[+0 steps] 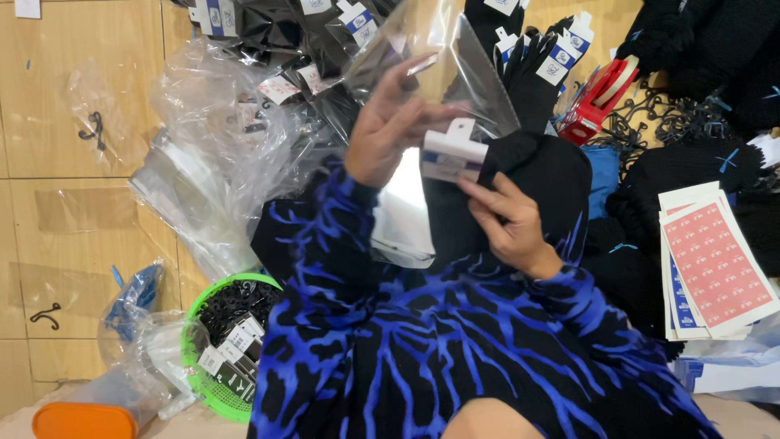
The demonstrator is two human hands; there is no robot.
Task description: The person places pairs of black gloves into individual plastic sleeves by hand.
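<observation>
We are in the bagging step: our left hand [388,122] is raised and grasps the mouth of a clear, crinkly plastic sleeve bag [443,57], fingers curled round its edge so the opening hangs towards us. Our right hand [508,219] pinches a folded black knitted item with a white and blue card header [455,150], thumb and forefinger closed on the cloth just below the card. The item sits between the two hands, card end up, touching the lower edge of the bag, and as far as we can tell it is not yet inside (the film is glossy and hard to read there).

Around us lie the supplies: a green round plastic basket of small black hooks and card tags [213,341] at lower left, a stack of pink and white sticker sheets [715,268] at right, a red tape dispenser [597,97] beyond the hands, a heap of finished clear packets holding black goods [268,89] at upper left, and an orange lid [85,421] in the corner.

By our judgement, the next move calls for holding the mouth open while the card end is steered in squarely, since the thin film could buckle or catch on the card's corners.
</observation>
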